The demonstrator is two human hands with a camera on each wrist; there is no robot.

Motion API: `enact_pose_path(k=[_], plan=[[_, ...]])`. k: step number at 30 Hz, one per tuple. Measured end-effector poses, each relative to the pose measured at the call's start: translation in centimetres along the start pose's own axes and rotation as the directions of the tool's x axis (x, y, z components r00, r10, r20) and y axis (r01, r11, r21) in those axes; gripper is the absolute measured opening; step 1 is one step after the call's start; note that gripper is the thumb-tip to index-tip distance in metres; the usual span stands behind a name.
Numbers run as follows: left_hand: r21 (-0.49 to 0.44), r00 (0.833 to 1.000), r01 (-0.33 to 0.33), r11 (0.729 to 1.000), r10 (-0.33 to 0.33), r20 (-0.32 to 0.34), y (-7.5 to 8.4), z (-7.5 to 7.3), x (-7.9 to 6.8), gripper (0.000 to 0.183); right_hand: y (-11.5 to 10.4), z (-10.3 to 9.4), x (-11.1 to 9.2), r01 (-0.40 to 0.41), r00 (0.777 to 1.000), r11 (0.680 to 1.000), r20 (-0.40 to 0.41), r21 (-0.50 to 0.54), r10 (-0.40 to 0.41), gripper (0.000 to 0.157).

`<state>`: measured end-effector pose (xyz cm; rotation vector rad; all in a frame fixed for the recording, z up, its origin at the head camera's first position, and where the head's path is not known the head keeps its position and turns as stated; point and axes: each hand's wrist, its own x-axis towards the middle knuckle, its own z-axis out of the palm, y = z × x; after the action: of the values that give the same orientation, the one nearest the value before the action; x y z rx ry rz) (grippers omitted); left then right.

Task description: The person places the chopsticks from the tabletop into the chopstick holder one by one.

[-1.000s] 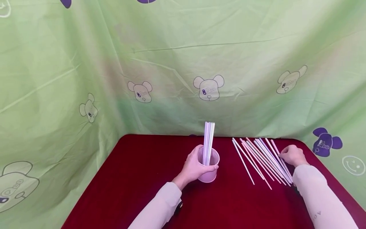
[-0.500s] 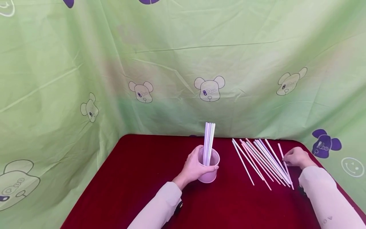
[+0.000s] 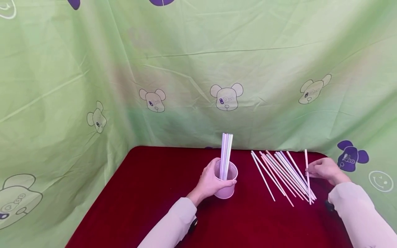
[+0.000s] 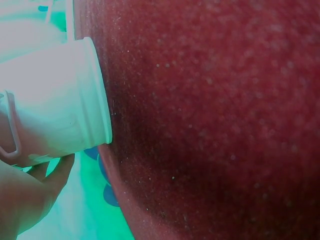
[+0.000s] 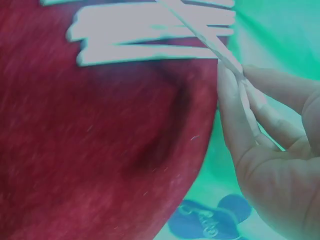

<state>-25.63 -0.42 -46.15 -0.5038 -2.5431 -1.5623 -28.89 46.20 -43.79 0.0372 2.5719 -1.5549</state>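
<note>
Right hand (image 3: 325,169) pinches one stick (image 3: 306,160), which crosses its fingertips, at the head view's lower right. Leftward, loose sticks (image 3: 292,176) lie on the red table (image 3: 173,179); near lower centre, the left hand (image 3: 208,181) grips a pink cup (image 3: 224,193) holding bundled sticks (image 3: 226,155).

free lane — table strip (image 3: 249,182) between cup (image 3: 225,193) and loose sticks (image 3: 291,175) | obstacles — both, plus curtain (image 3: 186,131) behind

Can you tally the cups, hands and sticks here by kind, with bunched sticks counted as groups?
Pink cup: 1
Hands, left hand and right hand: 2
Pinched single stick: 1
Stick groups, bundle in the cup and spread on the table: 2
Total: 6; sticks within groups overlap too much to count.
</note>
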Motion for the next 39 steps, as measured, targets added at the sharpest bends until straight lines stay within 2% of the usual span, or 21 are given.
enact_pose_path(k=[10,15,18,21,24,27,30,35,39], plan=[[0.001,1.000,-0.009,1.000,0.009,-0.007,0.0,0.1,0.0,0.094,-2.9,2.5,0.4,0.123,0.992,0.985,-0.054,0.121,-0.117,0.025],[0.012,1.000,-0.012,1.000,0.012,-0.012,-0.2,0.1,0.0,0.094,-5.1,3.8,0.2,0.179,0.982,0.962,-0.101,0.205,-0.161,0.007],[0.013,1.000,-0.010,1.000,0.010,-0.010,-0.2,0.1,0.0,0.095,-6.7,4.4,0.1,0.211,0.975,0.941,-0.128,0.266,-0.182,0.016],[0.018,1.000,-0.004,1.000,0.004,-0.007,-0.2,0.1,0.0,0.094,-8.3,5.1,0.0,0.252,0.962,0.938,-0.165,0.238,-0.217,0.008],[0.024,1.000,0.008,1.000,-0.008,-0.006,-0.3,0.2,0.0,0.094,-9.8,5.9,-0.2,0.291,0.945,0.942,-0.201,0.165,-0.257,0.012],[0.021,1.000,0.013,1.000,-0.013,-0.004,-0.3,0.2,-0.1,0.094,-10.9,6.9,-0.5,0.333,0.928,0.929,-0.228,0.158,-0.294,0.011],[0.019,1.000,0.012,1.000,-0.012,-0.002,-0.3,0.3,-0.1,0.093,-12.0,7.9,-0.8,0.389,0.908,0.892,-0.257,0.230,-0.330,0.014],[0.016,1.000,-0.013,1.000,0.013,-0.013,-0.1,0.2,-0.2,0.093,-14.2,9.4,-1.0,0.482,0.869,0.809,-0.303,0.337,-0.391,0.017],[0.002,1.000,-0.015,1.000,0.015,-0.015,0.0,0.2,-0.1,0.091,-16.1,10.6,-1.1,0.523,0.848,0.766,-0.321,0.373,-0.422,0.016]])
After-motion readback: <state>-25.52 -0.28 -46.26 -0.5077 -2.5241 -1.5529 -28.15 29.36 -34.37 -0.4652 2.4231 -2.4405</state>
